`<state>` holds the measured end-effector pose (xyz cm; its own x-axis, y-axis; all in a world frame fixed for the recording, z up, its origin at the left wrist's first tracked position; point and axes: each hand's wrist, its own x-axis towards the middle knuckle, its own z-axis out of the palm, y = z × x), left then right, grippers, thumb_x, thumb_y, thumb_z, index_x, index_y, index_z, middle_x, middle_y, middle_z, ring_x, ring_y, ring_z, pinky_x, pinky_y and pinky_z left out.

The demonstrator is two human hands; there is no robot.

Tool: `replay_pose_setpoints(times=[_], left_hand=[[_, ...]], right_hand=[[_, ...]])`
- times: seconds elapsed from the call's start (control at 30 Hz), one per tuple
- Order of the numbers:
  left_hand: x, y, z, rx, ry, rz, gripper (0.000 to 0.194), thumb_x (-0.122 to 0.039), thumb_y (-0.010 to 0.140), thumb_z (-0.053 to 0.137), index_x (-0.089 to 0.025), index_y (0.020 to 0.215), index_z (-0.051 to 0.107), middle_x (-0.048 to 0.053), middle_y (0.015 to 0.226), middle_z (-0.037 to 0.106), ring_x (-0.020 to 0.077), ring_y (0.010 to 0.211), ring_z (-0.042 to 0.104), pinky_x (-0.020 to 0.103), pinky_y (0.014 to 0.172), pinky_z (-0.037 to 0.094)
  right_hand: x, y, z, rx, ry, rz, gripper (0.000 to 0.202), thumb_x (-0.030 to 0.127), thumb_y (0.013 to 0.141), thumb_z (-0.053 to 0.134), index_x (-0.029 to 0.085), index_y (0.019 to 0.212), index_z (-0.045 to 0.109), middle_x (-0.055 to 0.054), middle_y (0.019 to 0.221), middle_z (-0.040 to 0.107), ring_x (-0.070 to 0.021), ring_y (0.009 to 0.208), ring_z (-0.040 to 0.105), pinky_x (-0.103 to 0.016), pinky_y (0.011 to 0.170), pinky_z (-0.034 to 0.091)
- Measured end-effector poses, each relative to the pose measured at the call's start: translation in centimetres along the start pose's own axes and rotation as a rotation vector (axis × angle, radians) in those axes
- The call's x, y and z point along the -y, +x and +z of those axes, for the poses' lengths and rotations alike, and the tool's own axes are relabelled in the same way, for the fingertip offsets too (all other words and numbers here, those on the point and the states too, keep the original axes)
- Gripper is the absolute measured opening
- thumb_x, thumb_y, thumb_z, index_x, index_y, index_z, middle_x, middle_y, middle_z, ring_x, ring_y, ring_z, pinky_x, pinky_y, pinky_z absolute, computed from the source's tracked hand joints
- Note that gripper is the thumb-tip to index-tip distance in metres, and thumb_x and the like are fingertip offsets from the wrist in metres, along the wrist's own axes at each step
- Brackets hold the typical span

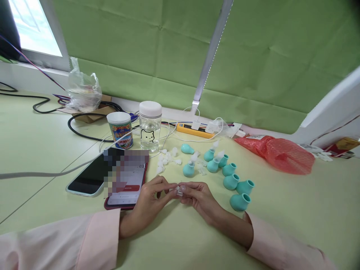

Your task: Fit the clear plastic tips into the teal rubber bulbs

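Observation:
My left hand (153, 198) and my right hand (201, 198) meet at the front middle of the table, both closed in a pinch on a small clear plastic piece (179, 192). Fingertips hide part of it. Just beyond them stands a teal bulb (188, 170) with a clear tip on top. Two more teal bulbs with clear tips (213, 165) stand farther right. Several open-necked teal bulbs (240, 202) run down to the right of my right hand. Another teal bulb (187, 149) lies on its side. Small white translucent pieces (165, 160) are scattered beyond my left hand.
Two phones (88, 178) (126, 191) lie left of my left hand. Behind them stand a printed cup (121, 131) and a lidded water bottle (150, 127). An orange power strip (194, 130), cables, a clear bag (83, 92) and a red bag (281, 152) lie along the back.

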<state>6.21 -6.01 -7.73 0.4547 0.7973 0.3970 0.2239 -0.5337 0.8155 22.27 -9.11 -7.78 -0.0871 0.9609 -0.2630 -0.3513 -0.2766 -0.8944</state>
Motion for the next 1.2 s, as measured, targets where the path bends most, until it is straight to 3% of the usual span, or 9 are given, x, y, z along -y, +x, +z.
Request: replay_pose_setpoints(times=[0.23,0.47,0.63,0.77,0.93,1.2], left_hand=[[0.2,-0.2,-0.1,0.006,0.049,0.069,0.019,-0.023,0.082,0.051,-0.016,0.087,0.067,0.003,0.068,0.051,0.0149,0.065,0.049,0.026,0.057,0.041],[-0.4,-0.3,-0.3,0.078,0.244,0.186,0.019,-0.022,0.083,0.047,-0.016,0.098,0.058,0.005,0.081,0.048,0.0178,0.075,0.048,0.031,0.065,0.042],[-0.8,-0.2,-0.3,0.151,0.346,0.234,0.015,-0.019,0.08,0.047,-0.014,0.093,0.05,0.008,0.088,0.05,0.021,0.081,0.047,0.034,0.068,0.042],[-0.7,-0.2,-0.4,0.198,0.291,0.157,0.012,-0.024,0.082,0.047,-0.016,0.091,0.049,0.006,0.085,0.054,0.0201,0.08,0.05,0.033,0.069,0.042],[-0.3,-0.2,-0.1,0.168,0.215,0.031,0.016,-0.029,0.079,0.054,-0.017,0.089,0.051,0.005,0.086,0.056,0.0189,0.081,0.053,0.03,0.071,0.043],[-0.4,0.0,0.0,0.095,0.092,-0.105,0.02,-0.032,0.075,0.059,-0.016,0.088,0.058,0.004,0.081,0.061,0.0179,0.075,0.057,0.028,0.066,0.045]], right_hand=[[0.1,0.0,0.2,0.02,-0.016,0.0,0.024,0.031,0.064,0.068,0.011,0.078,0.069,-0.007,0.068,0.067,-0.0139,0.06,0.064,-0.021,0.056,0.047],[0.1,0.1,0.1,-0.016,0.037,-0.007,0.022,0.029,0.062,0.07,0.009,0.069,0.067,-0.007,0.066,0.066,-0.011,0.055,0.061,-0.019,0.054,0.048],[0.0,0.1,0.2,-0.046,0.042,0.004,0.021,0.028,0.061,0.071,0.009,0.067,0.064,-0.004,0.06,0.065,-0.0093,0.05,0.06,-0.017,0.05,0.048],[0.1,0.1,0.3,-0.072,0.034,0.042,0.025,0.03,0.061,0.071,0.01,0.075,0.062,-0.004,0.06,0.065,-0.01,0.049,0.06,-0.017,0.047,0.047],[0.0,0.3,0.1,-0.079,0.038,0.035,0.031,0.028,0.062,0.071,0.012,0.085,0.059,-0.004,0.063,0.066,-0.0105,0.049,0.06,-0.02,0.049,0.05],[0.0,0.1,0.0,0.048,-0.027,-0.081,0.028,0.028,0.059,0.072,0.011,0.08,0.064,-0.006,0.065,0.067,-0.0152,0.058,0.063,-0.026,0.055,0.052]])
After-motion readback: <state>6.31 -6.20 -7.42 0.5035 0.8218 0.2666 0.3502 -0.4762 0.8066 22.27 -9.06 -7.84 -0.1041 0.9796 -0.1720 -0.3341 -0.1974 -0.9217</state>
